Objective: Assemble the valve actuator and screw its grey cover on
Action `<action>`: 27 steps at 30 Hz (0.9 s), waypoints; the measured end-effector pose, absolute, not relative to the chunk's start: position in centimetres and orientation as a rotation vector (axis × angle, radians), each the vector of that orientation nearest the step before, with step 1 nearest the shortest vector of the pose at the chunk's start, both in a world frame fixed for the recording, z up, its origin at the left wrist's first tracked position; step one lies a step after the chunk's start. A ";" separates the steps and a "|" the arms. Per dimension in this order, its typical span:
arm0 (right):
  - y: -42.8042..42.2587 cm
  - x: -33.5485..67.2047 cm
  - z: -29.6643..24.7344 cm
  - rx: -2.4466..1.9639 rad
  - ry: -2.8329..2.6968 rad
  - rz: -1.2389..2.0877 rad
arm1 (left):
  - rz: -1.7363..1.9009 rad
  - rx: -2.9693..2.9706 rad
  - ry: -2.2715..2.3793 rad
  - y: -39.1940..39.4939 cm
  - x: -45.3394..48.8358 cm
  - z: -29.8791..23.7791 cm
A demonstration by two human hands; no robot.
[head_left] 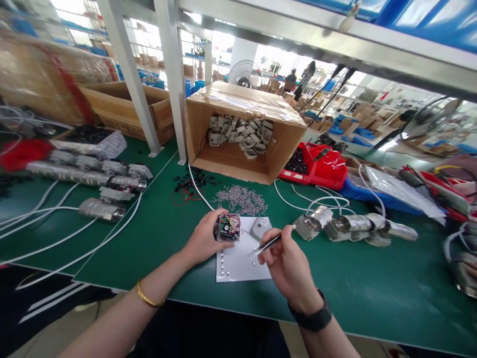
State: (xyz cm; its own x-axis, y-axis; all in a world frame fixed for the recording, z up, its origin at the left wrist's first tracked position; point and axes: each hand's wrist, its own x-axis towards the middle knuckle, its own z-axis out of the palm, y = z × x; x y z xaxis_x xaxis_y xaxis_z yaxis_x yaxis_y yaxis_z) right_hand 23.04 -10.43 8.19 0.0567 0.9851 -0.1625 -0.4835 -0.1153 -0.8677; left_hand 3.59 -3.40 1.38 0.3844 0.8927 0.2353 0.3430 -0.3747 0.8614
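Note:
My left hand (204, 237) is closed around a small open housing (228, 228), tilted so that its dark inside with coloured wires faces up. Between the fingers and thumb of my right hand (288, 271) is a pair of tweezers (266, 245), its tips pointing left over a white sheet (238, 273). On that sheet lie a grey cover (260, 227), a couple of screws beside it, and several small shiny round parts (222, 261) along the left side. A heap of screws (242, 199) spreads just beyond the sheet.
A cardboard box (246, 169) on its side holds grey housings. Metal valve bodies with white cables stand at left (100, 209) and right (315, 223). Red bins (331, 171) sit at back right; black parts (194, 180) lie near a metal post (171, 84).

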 end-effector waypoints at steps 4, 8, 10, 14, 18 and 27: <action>-10.0 20.8 7.6 -0.953 -0.748 1.432 | 0.954 1.931 1.050 -3.5 3.6 1.3; -9.2 19.9 7.0 -1.049 -1.041 0.998 | 0.966 1.932 1.050 -3.5 3.6 1.4; -9.2 19.6 6.8 -1.129 -1.221 0.826 | 0.969 1.930 1.054 -3.4 3.6 1.5; -9.2 19.6 6.9 -1.177 -1.513 0.618 | 0.961 1.922 1.053 -3.4 3.6 1.6; -8.7 20.0 7.5 -1.139 -1.665 0.528 | 0.967 1.928 1.052 -3.4 3.5 1.7; -7.4 20.8 9.2 -1.157 -1.890 0.767 | 0.948 2.024 1.038 -3.3 3.4 2.0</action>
